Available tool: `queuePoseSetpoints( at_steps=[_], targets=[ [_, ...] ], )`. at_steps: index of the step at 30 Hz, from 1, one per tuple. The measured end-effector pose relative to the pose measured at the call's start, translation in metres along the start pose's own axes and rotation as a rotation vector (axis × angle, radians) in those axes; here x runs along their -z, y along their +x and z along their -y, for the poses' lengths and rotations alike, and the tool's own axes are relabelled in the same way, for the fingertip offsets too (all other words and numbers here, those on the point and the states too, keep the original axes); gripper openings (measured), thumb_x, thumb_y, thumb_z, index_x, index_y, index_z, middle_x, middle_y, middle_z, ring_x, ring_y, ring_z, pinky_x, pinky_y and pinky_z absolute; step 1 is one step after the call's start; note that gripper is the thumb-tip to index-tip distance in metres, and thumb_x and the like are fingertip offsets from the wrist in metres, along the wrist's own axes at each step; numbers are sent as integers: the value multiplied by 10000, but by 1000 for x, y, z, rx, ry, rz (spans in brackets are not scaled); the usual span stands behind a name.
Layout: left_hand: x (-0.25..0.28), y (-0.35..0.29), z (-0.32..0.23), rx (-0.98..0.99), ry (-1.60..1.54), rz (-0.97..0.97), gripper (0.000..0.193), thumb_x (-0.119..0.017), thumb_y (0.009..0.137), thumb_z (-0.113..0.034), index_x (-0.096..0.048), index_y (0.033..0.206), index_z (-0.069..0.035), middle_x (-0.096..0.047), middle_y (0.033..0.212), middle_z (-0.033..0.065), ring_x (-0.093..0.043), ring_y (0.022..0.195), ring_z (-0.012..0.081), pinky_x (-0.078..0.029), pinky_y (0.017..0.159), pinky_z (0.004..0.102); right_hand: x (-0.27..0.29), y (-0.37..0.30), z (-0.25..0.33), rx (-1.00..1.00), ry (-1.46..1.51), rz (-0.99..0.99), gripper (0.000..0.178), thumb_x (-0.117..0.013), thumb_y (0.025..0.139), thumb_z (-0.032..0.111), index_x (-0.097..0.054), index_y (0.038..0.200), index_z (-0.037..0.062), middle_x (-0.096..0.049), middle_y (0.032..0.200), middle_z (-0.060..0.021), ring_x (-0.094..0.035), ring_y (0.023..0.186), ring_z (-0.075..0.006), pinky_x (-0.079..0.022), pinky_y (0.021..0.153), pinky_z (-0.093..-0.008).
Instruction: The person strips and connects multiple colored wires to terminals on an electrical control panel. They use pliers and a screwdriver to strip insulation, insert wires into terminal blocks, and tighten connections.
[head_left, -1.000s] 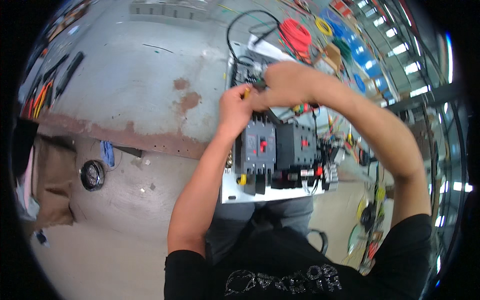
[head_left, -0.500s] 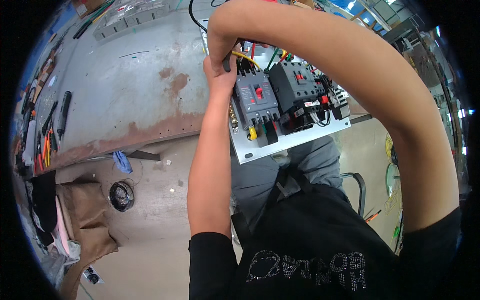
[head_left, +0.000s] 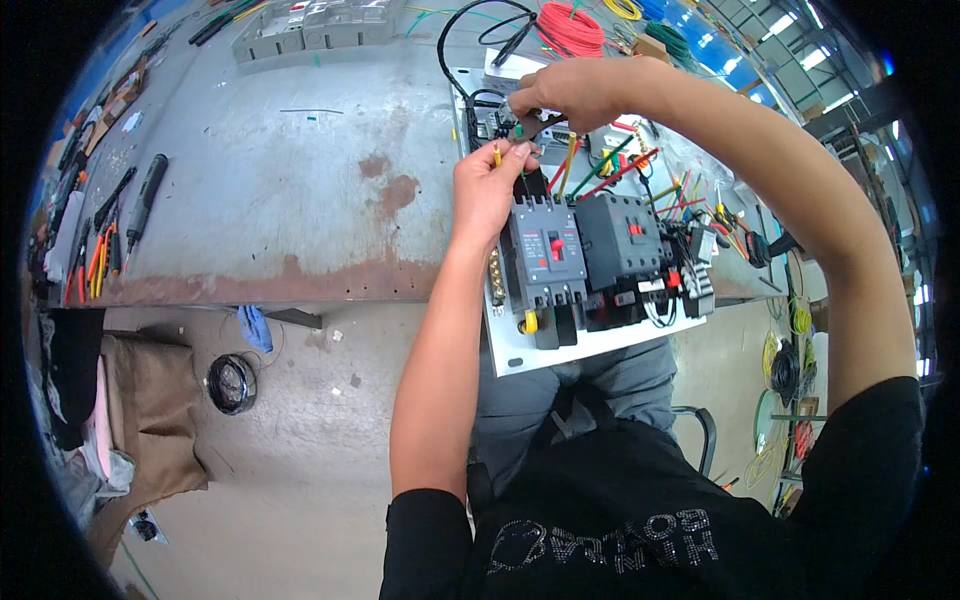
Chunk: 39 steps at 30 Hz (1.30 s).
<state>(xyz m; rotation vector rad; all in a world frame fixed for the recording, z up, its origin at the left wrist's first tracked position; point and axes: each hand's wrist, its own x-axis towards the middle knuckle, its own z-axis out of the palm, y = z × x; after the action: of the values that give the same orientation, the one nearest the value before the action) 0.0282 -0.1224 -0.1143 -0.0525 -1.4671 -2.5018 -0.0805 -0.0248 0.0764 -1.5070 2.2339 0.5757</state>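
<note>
My left hand (head_left: 488, 192) is closed in a pinch, with a short yellow wire end (head_left: 497, 157) sticking up at its fingers. Just above it my right hand (head_left: 580, 92) grips a dark grey tool (head_left: 540, 125) whose kind I cannot make out; its tip meets the left fingertips. Both hands are over a white metal mounting plate (head_left: 530, 360). On the plate nearer me sit a grey circuit breaker (head_left: 545, 245) with a red toggle and a second dark grey breaker (head_left: 618, 235). Red, green and yellow wires (head_left: 620, 165) rise behind them.
The plate overhangs the grey workbench's front edge (head_left: 240, 290) above my lap. A screwdriver (head_left: 147, 210) and orange-handled tools (head_left: 98, 265) lie at the left. Coiled red wire (head_left: 570, 28) and clear-topped grey boxes (head_left: 345, 22) are at the back. A black coil (head_left: 232, 384) lies on the floor.
The view has shifted, so the plate appears lower and further right. My right hand no longer wraps over the left; it has moved to the right, showing the tool and the wires behind the breakers.
</note>
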Motion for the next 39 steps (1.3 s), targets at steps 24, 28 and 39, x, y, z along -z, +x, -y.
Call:
queuePoseSetpoints(
  at_steps=[24, 28, 39],
  targets=[
    [-1, -7, -8, 101, 110, -12, 229, -665, 1034, -217, -759, 1094, -18, -732, 920, 26, -621, 899, 88, -472, 863, 269, -45, 6, -25, -21, 403, -617, 91, -656, 841, 50, -645, 917, 1, -591, 754, -100, -601, 714, -199, -496, 722, -335],
    [-4, -9, -10, 105, 102, -7, 221, -670, 1032, -218, -757, 1110, -31, -721, 916, 14, -593, 873, 68, -452, 835, 251, 30, -28, -81, -83, 609, -945, 204, -674, 846, 208, -712, 971, 51, -697, 891, -83, -657, 747, -199, -538, 680, -351],
    [-13, -5, -52, 92, 397, 280, 266, -672, 973, -171, -705, 1197, -32, -719, 1004, 16, -635, 951, 84, -487, 874, 263, -53, -89, -80, -249, 1321, -393, 347, -597, 1060, 316, -670, 1279, 57, -717, 1159, -60, -698, 1145, -176, -638, 738, -254]
  ],
)
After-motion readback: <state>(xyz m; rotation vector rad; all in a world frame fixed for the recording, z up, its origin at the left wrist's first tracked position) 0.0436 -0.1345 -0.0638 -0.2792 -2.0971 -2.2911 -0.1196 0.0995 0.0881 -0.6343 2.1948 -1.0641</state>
